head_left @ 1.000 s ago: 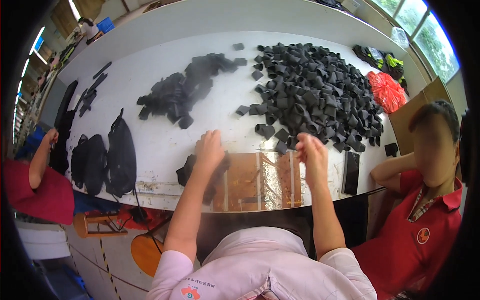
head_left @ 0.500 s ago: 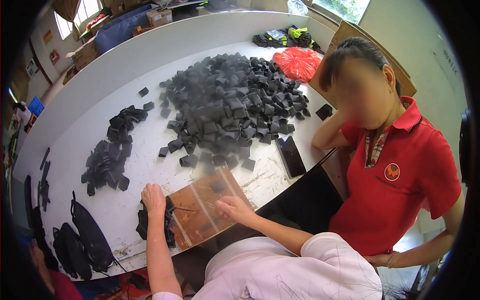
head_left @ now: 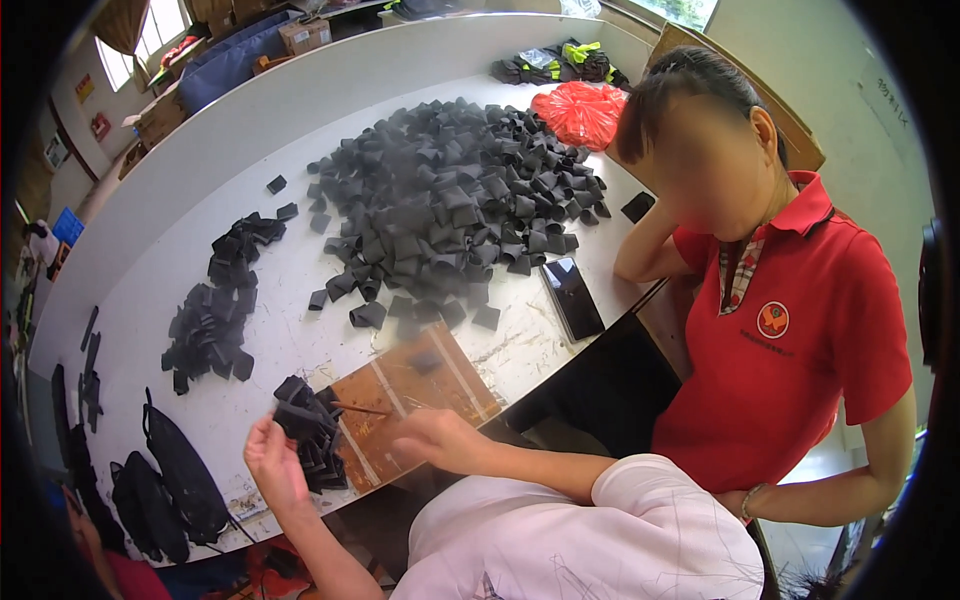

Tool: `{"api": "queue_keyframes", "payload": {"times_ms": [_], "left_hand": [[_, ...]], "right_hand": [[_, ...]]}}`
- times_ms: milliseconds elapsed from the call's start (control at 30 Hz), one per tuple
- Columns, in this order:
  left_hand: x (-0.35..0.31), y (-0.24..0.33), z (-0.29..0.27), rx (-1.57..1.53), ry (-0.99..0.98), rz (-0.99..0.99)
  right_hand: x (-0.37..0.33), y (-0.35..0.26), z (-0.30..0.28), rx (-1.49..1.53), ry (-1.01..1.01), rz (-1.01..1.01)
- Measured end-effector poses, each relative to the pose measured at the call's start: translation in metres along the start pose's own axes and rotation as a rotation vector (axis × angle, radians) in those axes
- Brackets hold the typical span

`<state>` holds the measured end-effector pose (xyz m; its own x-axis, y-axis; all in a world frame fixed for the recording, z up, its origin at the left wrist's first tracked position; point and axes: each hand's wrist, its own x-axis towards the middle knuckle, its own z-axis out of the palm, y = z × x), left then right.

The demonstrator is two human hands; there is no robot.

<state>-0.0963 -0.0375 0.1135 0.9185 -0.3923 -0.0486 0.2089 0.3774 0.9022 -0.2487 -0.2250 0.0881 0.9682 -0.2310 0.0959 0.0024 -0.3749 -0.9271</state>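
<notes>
My left hand is closed at the near left edge of a small heap of black fabric pieces, its fingertips on a folded black piece. My right hand hovers over the near part of a brown wooden board, fingers bent and smeared by motion; whether anything is in them cannot be seen. Between the hands a thin brown stick points from the heap across the board. Pale strips cross the board.
A large mound of black fabric loops covers the table's middle, with a smaller pile on the left. Black pouches lie near left. A phone and red plastic bag lie right. A person in red leans there.
My left hand has shifted left and nearer, off the top of the small heap, uncovering it. My right hand has moved left and nearer, toward the stick. The whole view has shifted slightly.
</notes>
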Motion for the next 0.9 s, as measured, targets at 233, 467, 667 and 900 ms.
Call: {"api": "queue_keyframes", "payload": {"times_ms": [233, 467, 667, 900], "left_hand": [[-0.052, -0.036, 0.05, -0.389, -0.209, -0.31], [-0.053, -0.043, 0.078, 0.033, 0.207, -0.193], [-0.061, -0.033, 0.084, 0.281, 0.153, -0.083], [-0.052, -0.036, 0.085, 0.158, 0.118, -0.33]], "right_hand": [[0.007, -0.037, 0.008, 0.237, 0.121, -0.05], [0.007, -0.021, 0.007, -0.232, 0.298, -0.227], [0.001, -0.021, 0.0, -0.454, 0.319, -0.334], [0.004, -0.015, -0.003, -0.592, 0.288, -0.438]]}}
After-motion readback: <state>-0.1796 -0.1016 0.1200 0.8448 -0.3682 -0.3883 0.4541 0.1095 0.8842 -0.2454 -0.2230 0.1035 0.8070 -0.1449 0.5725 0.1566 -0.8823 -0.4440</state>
